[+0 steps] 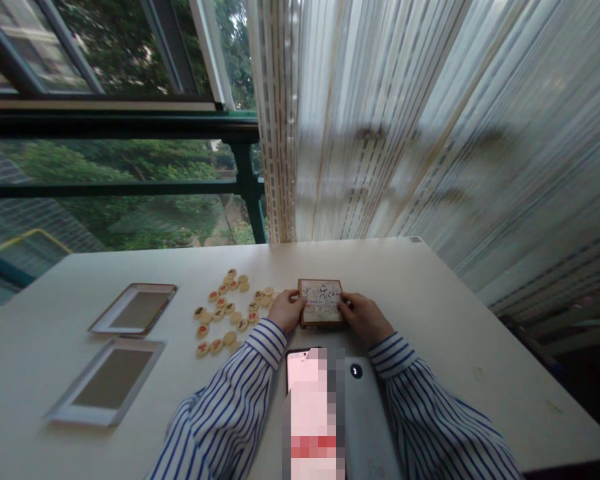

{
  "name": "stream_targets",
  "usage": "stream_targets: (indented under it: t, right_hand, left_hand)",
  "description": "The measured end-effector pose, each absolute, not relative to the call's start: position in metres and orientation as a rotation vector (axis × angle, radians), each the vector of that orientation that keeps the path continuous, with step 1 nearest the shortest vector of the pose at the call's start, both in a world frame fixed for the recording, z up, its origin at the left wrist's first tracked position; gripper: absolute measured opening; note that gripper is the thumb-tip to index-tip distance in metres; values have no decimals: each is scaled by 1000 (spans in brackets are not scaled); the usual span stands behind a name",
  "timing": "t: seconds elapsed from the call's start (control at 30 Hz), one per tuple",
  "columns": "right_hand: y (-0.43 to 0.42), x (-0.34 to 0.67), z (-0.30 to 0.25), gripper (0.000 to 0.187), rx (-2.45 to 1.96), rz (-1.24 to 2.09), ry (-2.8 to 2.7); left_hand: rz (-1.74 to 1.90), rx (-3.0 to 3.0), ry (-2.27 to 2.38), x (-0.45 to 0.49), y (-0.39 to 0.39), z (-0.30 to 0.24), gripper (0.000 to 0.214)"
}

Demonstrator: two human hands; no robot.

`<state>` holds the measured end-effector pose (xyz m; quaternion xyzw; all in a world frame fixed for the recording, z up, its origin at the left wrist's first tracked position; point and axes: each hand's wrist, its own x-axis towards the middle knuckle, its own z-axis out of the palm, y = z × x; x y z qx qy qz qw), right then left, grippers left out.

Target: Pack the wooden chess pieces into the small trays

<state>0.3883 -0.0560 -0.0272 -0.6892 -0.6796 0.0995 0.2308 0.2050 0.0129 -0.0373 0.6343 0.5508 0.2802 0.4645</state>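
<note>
A small flat box with Chinese lettering on its lid lies on the white table. My left hand grips its left edge, thumb on the top. On the opposite side, my right hand closes on the right edge, its thumb also near the top. Round Chinese chess pieces are scattered left of my left hand, some with red or black characters and some blank side up. A few of them sit partly behind that hand and sleeve.
Two shallow open box parts, a brown-rimmed tray and a pale tray, lie at the left. A phone, partly pixelated, and a pale grey device lie between my forearms. Behind the table are a window and a striped curtain.
</note>
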Motion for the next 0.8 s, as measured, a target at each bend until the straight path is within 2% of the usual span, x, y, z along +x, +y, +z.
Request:
stream_targets:
  t: [0.5,0.8]
  right_hand:
    - [-58,389,-28,32,-1866,349,-1802]
    - [-54,396,-31,28,-1703,786,-1313]
  left_hand:
    - [760,1166,1293,213,7,-38,34]
    - [847,935,1193,214,4,-34,36]
